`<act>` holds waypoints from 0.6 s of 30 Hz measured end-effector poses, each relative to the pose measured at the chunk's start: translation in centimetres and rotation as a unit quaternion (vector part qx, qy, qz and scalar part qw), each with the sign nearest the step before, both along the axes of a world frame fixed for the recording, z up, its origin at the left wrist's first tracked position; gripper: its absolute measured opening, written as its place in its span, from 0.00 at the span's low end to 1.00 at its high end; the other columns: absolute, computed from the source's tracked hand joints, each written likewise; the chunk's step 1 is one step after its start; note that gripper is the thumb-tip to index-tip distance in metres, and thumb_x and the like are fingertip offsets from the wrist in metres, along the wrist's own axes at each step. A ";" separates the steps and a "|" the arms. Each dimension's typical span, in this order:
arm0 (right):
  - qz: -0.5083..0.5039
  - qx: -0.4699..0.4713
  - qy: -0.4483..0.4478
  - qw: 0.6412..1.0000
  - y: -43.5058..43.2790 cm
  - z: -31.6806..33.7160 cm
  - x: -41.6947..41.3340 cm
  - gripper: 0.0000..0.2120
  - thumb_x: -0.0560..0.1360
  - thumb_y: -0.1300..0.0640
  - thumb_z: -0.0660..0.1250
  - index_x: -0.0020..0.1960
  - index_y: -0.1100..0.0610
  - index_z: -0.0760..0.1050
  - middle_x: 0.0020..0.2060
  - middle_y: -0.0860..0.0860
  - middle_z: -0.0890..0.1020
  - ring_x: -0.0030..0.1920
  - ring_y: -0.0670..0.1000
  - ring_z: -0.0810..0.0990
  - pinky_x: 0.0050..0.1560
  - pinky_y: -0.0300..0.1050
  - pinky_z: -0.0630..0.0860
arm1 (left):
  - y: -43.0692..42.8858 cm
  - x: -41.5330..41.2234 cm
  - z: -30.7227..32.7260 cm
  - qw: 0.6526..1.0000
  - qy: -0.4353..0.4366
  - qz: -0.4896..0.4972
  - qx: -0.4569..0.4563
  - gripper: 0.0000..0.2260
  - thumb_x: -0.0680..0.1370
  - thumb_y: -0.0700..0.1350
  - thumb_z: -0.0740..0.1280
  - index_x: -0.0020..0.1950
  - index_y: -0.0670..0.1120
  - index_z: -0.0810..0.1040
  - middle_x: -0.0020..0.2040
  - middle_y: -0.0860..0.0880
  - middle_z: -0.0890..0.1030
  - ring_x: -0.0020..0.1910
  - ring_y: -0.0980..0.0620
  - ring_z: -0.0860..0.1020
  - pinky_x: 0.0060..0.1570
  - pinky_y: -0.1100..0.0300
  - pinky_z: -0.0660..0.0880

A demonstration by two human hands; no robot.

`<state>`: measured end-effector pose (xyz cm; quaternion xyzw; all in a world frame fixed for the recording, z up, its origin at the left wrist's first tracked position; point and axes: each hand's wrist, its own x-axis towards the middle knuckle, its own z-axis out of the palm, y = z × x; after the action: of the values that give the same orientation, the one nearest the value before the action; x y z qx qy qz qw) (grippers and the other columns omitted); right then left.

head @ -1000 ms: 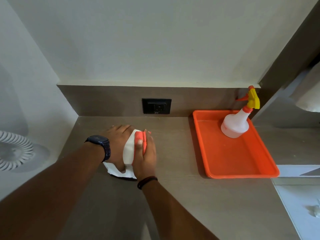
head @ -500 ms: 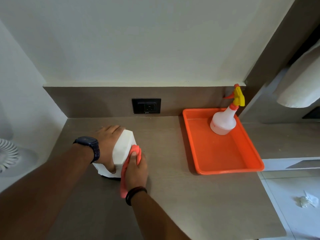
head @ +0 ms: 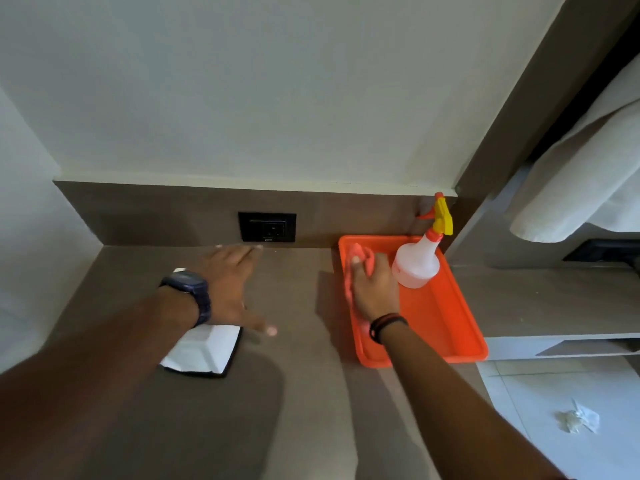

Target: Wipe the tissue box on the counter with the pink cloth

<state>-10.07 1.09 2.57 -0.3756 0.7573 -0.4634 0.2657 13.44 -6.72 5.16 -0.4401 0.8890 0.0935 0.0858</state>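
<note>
A white, angular tissue box (head: 202, 351) on a thin black base is sitting on the smooth brown wood-grain counter (head: 294, 393), partly hidden beneath the left forearm. The left hand (head: 230, 285) is hovering above the counter with fingers spread wide, holding nothing. The right hand (head: 375, 289) is gripping a crumpled pink cloth (head: 358, 259) inside a glossy orange rectangular plastic tray (head: 450, 327), just beside a translucent white spray bottle (head: 417, 265) with a yellow trigger.
</note>
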 end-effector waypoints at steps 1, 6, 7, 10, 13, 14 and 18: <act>0.006 0.028 0.053 0.998 -0.1 -0.6 -1.6 0.12 0.82 0.55 0.63 0.60 0.61 0.73 0.47 0.51 0.76 0.49 0.56 0.76 0.46 0.42 0.66 | 0.3 -2.0 -0.3 0.999 0.042 -0.008 -0.010 0.68 0.47 0.85 0.55 0.77 0.46 0.45 0.78 0.45 0.54 0.76 0.44 0.54 0.74 0.49 0.49; 0.080 0.184 0.242 0.949 0.1 -4.9 -4.8 0.13 0.81 0.49 0.60 0.58 0.58 0.69 0.58 0.60 0.77 0.57 0.65 0.77 0.56 0.63 0.76 | 2.4 -10.7 -4.5 0.994 0.080 -0.053 0.054 0.63 0.56 0.76 0.69 0.77 0.48 0.41 0.79 0.43 0.47 0.77 0.44 0.47 0.76 0.45 0.47; 0.105 0.217 0.262 0.934 0.4 -5.7 -4.9 0.15 0.81 0.47 0.59 0.61 0.56 0.68 0.61 0.59 0.76 0.60 0.64 0.76 0.58 0.63 0.75 | 2.6 -12.1 -5.4 0.993 0.070 -0.063 0.068 0.64 0.56 0.76 0.69 0.77 0.47 0.40 0.79 0.44 0.45 0.77 0.44 0.46 0.76 0.45 0.47; 0.189 0.313 0.307 0.879 1.1 -8.0 -5.5 0.24 0.81 0.42 0.55 0.72 0.53 0.61 0.74 0.56 0.67 0.72 0.63 0.65 0.68 0.65 0.67 | 3.1 -14.8 -7.7 0.991 0.030 -0.090 0.091 0.67 0.54 0.78 0.68 0.76 0.46 0.36 0.79 0.44 0.40 0.77 0.45 0.41 0.76 0.46 0.44; 0.230 0.358 0.313 0.849 1.3 -9.3 -6.0 0.32 0.81 0.39 0.51 0.80 0.49 0.48 0.82 0.53 0.50 0.80 0.61 0.48 0.76 0.66 0.53 | 3.2 -15.7 -9.2 0.989 -0.005 -0.108 0.105 0.68 0.54 0.79 0.67 0.75 0.45 0.33 0.78 0.45 0.34 0.76 0.46 0.37 0.76 0.47 0.42; 0.234 0.364 0.310 0.847 1.2 -9.4 -6.2 0.32 0.81 0.39 0.51 0.81 0.48 0.46 0.82 0.52 0.47 0.81 0.61 0.44 0.77 0.66 0.49 | 3.2 -15.7 -9.2 0.988 -0.010 -0.109 0.108 0.68 0.53 0.79 0.67 0.75 0.45 0.33 0.77 0.45 0.33 0.76 0.46 0.36 0.76 0.47 0.42; 0.240 0.385 0.292 0.842 0.9 -9.0 -6.1 0.35 0.81 0.40 0.53 0.81 0.47 0.41 0.82 0.52 0.43 0.81 0.61 0.41 0.77 0.66 0.45 | 3.2 -15.9 -8.8 0.988 -0.018 -0.105 0.110 0.68 0.53 0.79 0.67 0.75 0.45 0.33 0.77 0.45 0.33 0.76 0.46 0.36 0.76 0.47 0.42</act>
<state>-16.14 1.95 -6.40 -0.5315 0.8032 0.0745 0.2585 -2.45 -3.51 -3.67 -0.3340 0.9129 0.1731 0.1585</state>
